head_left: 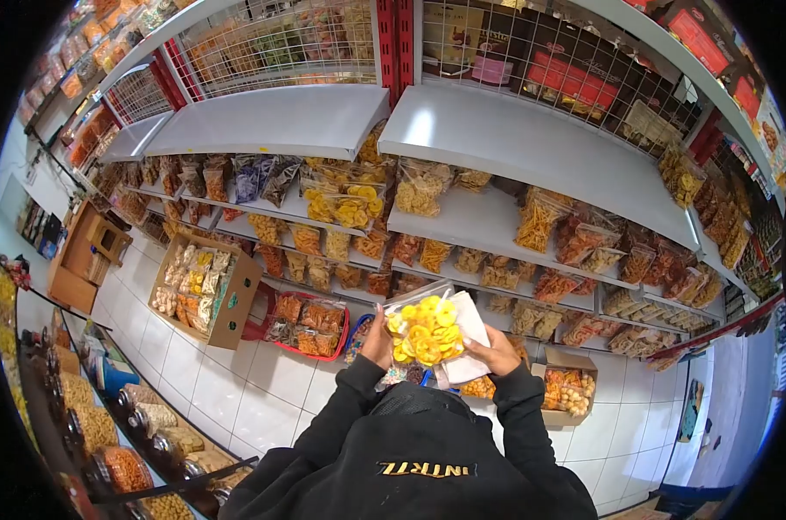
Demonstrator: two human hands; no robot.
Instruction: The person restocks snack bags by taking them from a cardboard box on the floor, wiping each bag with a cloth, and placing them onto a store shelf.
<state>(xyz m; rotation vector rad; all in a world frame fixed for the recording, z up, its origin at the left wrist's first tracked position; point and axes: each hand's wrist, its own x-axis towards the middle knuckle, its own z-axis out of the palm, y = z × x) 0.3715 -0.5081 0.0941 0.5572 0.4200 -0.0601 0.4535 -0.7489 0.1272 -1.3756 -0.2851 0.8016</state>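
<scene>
A clear plastic bag of yellow chips (427, 331) is held up in front of my chest. My left hand (378, 341) grips the bag by its left edge. On the other side, my right hand (497, 351) is closed on a folded white cloth (472, 325), which could also be paper. The cloth lies against the bag's right side, and I cannot tell whether the right fingers touch the bag too. Behind and below the bag, blue-rimmed baskets of packets are partly hidden.
Grey upper shelves (531, 130) span the front, with bagged snacks (345, 204) on the lower tiers. On the tiled floor stand a large cardboard box (244, 303), a red basket (341, 345) and a smaller carton (570, 419). Snack jars (120, 468) line the lower left.
</scene>
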